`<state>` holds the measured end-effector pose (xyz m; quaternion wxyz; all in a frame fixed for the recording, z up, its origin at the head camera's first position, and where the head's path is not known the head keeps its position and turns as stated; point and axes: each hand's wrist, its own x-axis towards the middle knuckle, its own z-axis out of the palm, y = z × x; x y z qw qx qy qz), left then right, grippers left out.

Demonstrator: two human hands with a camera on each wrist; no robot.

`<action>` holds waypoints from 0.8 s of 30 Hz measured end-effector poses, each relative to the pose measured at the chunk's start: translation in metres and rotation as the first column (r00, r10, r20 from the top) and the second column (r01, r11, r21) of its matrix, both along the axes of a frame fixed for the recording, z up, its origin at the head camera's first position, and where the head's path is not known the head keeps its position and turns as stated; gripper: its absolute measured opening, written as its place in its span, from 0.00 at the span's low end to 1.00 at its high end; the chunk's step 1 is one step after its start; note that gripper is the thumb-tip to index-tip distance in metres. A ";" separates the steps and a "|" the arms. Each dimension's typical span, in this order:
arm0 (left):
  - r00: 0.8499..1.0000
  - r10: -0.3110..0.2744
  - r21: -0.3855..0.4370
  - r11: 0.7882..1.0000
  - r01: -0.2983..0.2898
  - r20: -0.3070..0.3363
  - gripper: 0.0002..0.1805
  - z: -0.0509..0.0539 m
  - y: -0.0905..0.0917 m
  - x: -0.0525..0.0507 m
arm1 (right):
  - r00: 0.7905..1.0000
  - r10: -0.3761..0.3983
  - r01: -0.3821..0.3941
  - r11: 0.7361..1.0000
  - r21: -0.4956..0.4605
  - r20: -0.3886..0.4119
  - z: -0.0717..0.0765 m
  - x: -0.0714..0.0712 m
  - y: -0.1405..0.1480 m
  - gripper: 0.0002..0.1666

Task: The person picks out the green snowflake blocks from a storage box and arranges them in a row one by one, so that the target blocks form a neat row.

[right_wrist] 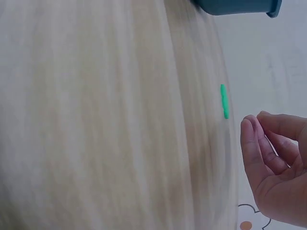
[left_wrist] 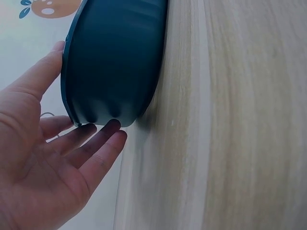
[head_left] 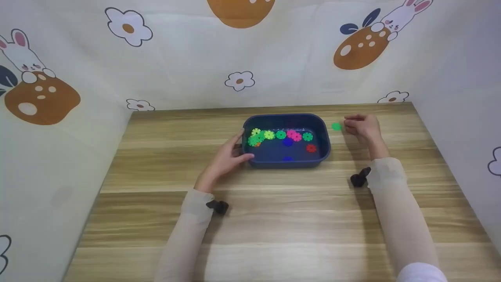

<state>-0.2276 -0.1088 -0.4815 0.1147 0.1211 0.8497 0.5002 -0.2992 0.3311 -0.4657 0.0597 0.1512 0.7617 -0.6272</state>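
A dark blue rectangular tub (head_left: 287, 164) sits on the table with several toothed plastic discs inside, among them a yellow-green disc (head_left: 269, 135), a pink disc (head_left: 297, 137), a red disc (head_left: 311, 148) and a blue disc (head_left: 287, 142). My left hand (head_left: 229, 156) holds the tub's left end, thumb and fingers spread along its wall and rim; the left wrist view shows them against the tub (left_wrist: 115, 57). Outside the right end, a green disc (head_left: 336, 126) lies on the table. Just right of it is my right hand (head_left: 364, 127), fingers bent, fingertips close together, nothing visible between them (right_wrist: 278, 158).
The wood-grain table (head_left: 289, 219) is bounded at the back and sides by a pale cloth (head_left: 176, 74) printed with rabbits and flowers. A black clip-like piece (head_left: 219, 206) is at the left wrist, and another black piece (head_left: 359, 178) at the right.
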 end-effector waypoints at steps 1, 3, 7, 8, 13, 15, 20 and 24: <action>1.000 -0.001 0.006 1.000 0.001 -0.005 0.50 0.000 0.000 -0.001 | 1.000 0.009 -0.009 0.999 0.035 0.001 0.002 -0.001 0.000 0.24; 1.000 -0.001 0.014 1.000 0.001 -0.009 0.50 0.001 0.000 -0.003 | 1.000 0.023 -0.023 0.997 0.071 -0.001 0.006 -0.003 -0.002 0.26; 1.000 0.004 0.006 1.000 -0.004 -0.018 0.51 0.003 -0.001 -0.005 | 0.999 0.033 -0.033 0.999 0.020 -0.010 0.013 -0.006 -0.006 0.27; 1.000 0.006 0.001 1.000 -0.006 -0.021 0.51 0.004 -0.002 -0.005 | 0.999 0.035 -0.035 0.999 0.013 -0.017 0.016 -0.006 -0.007 0.27; 0.999 0.014 0.007 1.000 -0.014 -0.039 0.51 0.007 -0.001 -0.008 | 0.997 0.036 -0.039 0.998 -0.046 -0.075 0.032 -0.002 -0.018 0.18; 0.999 0.015 0.028 1.000 -0.013 -0.043 0.51 0.007 0.000 -0.009 | 0.994 0.044 -0.051 0.996 -0.072 -0.100 0.038 0.001 -0.024 0.14; 1.000 0.009 0.116 0.993 -0.007 -0.022 0.48 0.000 0.003 -0.008 | 0.986 0.089 -0.103 0.990 -0.093 -0.143 0.049 0.011 -0.043 0.18; 1.000 0.028 0.133 0.991 -0.028 0.001 0.47 -0.002 0.006 -0.005 | 0.978 0.116 -0.130 0.989 -0.073 -0.172 0.044 0.009 -0.058 0.20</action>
